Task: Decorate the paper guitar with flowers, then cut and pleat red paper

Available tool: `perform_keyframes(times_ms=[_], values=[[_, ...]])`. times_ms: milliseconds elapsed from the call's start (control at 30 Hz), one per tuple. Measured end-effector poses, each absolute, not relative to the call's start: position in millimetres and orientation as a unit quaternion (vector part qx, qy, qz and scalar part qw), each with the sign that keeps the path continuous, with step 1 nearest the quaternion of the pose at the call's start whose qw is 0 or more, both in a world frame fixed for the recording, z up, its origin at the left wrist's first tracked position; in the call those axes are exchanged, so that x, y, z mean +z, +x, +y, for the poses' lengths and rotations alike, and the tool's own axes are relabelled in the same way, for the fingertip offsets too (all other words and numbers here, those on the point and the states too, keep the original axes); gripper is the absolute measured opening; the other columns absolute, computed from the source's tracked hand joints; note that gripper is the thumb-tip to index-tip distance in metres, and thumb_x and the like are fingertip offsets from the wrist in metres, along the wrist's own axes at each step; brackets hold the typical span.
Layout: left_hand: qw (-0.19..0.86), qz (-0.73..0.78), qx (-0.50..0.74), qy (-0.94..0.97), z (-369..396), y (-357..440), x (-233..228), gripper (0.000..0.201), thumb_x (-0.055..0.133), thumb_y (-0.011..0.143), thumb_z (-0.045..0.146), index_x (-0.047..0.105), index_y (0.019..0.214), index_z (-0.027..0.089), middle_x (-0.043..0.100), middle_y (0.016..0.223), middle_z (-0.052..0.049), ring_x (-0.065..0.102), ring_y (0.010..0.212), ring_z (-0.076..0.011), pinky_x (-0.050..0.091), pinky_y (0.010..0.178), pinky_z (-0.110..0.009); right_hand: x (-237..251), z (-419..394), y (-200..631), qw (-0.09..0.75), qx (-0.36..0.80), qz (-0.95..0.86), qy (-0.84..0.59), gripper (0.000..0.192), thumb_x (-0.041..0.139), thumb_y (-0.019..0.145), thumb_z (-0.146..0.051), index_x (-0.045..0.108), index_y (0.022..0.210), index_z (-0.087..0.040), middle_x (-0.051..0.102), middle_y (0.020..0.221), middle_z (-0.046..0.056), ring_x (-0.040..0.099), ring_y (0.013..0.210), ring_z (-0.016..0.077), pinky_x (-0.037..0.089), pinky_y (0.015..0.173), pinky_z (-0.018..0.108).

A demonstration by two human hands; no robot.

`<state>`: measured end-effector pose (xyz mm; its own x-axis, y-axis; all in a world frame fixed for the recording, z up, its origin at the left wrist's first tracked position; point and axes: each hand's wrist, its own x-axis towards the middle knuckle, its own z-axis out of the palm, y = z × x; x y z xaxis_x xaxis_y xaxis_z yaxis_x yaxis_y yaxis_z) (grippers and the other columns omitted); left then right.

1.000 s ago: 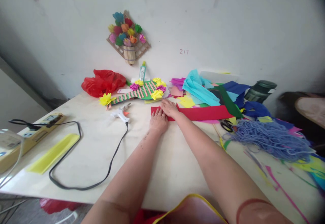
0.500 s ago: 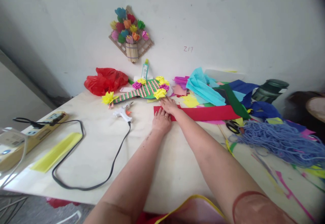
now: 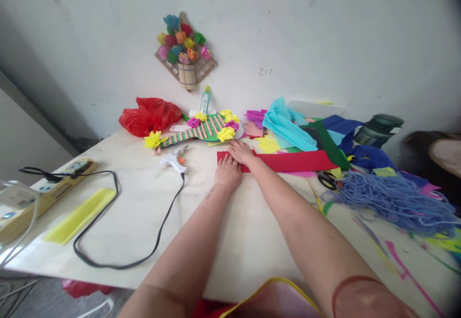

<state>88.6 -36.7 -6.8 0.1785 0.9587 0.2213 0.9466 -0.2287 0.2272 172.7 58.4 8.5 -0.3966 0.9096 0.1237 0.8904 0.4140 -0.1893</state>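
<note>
A long strip of red paper (image 3: 295, 161) lies flat across the middle of the table. My left hand (image 3: 229, 170) presses on its left end, fingers stretched out. Right beside it, my right hand (image 3: 240, 152) rests on the upper edge of the strip with its fingers laid flat, the two hands touching. Just behind them is a green guitar-shaped craft piece (image 3: 212, 127) with pink strips and yellow and purple paper flowers. A white glue gun (image 3: 173, 161) lies left of my hands, its cord running to the left.
A power strip (image 3: 54, 188) and folded yellow paper (image 3: 81, 214) lie at left. A red plastic bag (image 3: 149, 116) sits behind. At right are blue cord (image 3: 392, 202), scissors (image 3: 327, 180), cyan paper (image 3: 288, 126) and a dark jar (image 3: 378, 129). A flower decoration (image 3: 185, 51) hangs on the wall.
Both hands stay on the left end of the red paper, with hardly any movement. The view has shifted slightly.
</note>
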Motion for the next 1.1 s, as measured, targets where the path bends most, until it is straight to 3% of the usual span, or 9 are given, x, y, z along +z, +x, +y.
perform_keyframes(times_ms=[200, 400, 633, 833, 1000, 1100], values=[[0.025, 0.619, 0.177, 0.765, -36.0, 86.5, -3.0, 0.045, 0.027, 0.088, 0.024, 0.049, 0.125, 0.013, 0.044, 0.137, -0.01, 0.032, 0.13, -0.0208, 0.024, 0.108, -0.038, 12.4, 66.8, 161.7, 0.108, 0.018, -0.837, -0.536, 0.048, 0.021, 0.092, -0.043, 0.049, 0.125, -0.024, 0.045, 0.137, 0.003, 0.038, 0.122, 0.0227, 0.026, 0.102, 0.039], [0.04, 0.622, 0.201, 0.756, -33.6, 85.8, -4.3, 0.044, 0.029, 0.086, 0.022, 0.05, 0.124, 0.013, 0.046, 0.135, -0.009, 0.035, 0.129, -0.0206, 0.026, 0.107, -0.037, 17.8, 72.0, 162.2, 0.123, 0.01, -0.85, -0.512, 0.042, 0.025, 0.092, -0.04, 0.051, 0.123, -0.025, 0.049, 0.133, 0.0, 0.037, 0.123, 0.0195, 0.026, 0.101, 0.034], [0.048, 0.623, 0.197, 0.756, -33.0, 84.7, -5.5, 0.046, 0.029, 0.087, 0.024, 0.048, 0.127, 0.011, 0.041, 0.139, -0.008, 0.032, 0.13, -0.0215, 0.025, 0.108, -0.039, 33.5, 79.0, 162.8, 0.104, 0.049, -0.85, -0.514, 0.047, 0.025, 0.093, -0.043, 0.052, 0.124, -0.019, 0.05, 0.132, 0.007, 0.045, 0.119, 0.0198, 0.03, 0.099, 0.028], [0.057, 0.624, 0.197, 0.754, -34.5, 84.7, -2.4, 0.046, 0.029, 0.087, 0.022, 0.049, 0.126, 0.009, 0.042, 0.139, -0.008, 0.032, 0.13, -0.0226, 0.024, 0.108, -0.038, 40.7, 84.1, 161.2, 0.108, 0.027, -0.858, -0.502, 0.04, 0.036, 0.091, -0.034, 0.059, 0.115, -0.011, 0.06, 0.116, 0.014, 0.055, 0.106, 0.022, 0.039, 0.088, 0.027], [0.066, 0.625, 0.205, 0.751, -33.4, 84.9, -3.6, 0.045, 0.03, 0.087, 0.022, 0.049, 0.126, 0.01, 0.042, 0.138, -0.009, 0.032, 0.13, -0.022, 0.024, 0.108, -0.038, 40.0, 87.7, 163.0, 0.133, 0.013, -0.852, -0.506, 0.029, 0.046, 0.086, -0.027, 0.068, 0.096, -0.011, 0.066, 0.102, 0.014, 0.06, 0.094, 0.0213, 0.043, 0.082, 0.027], [0.072, 0.624, 0.208, 0.75, -33.0, 84.7, -3.7, 0.045, 0.031, 0.087, 0.021, 0.049, 0.126, 0.01, 0.041, 0.139, -0.009, 0.032, 0.13, -0.022, 0.024, 0.108, -0.038, 35.6, 91.6, 165.4, 0.181, 0.019, -0.848, -0.498, 0.024, 0.05, 0.081, -0.021, 0.067, 0.097, -0.013, 0.067, 0.1, 0.011, 0.06, 0.092, 0.021, 0.044, 0.081, 0.028]])
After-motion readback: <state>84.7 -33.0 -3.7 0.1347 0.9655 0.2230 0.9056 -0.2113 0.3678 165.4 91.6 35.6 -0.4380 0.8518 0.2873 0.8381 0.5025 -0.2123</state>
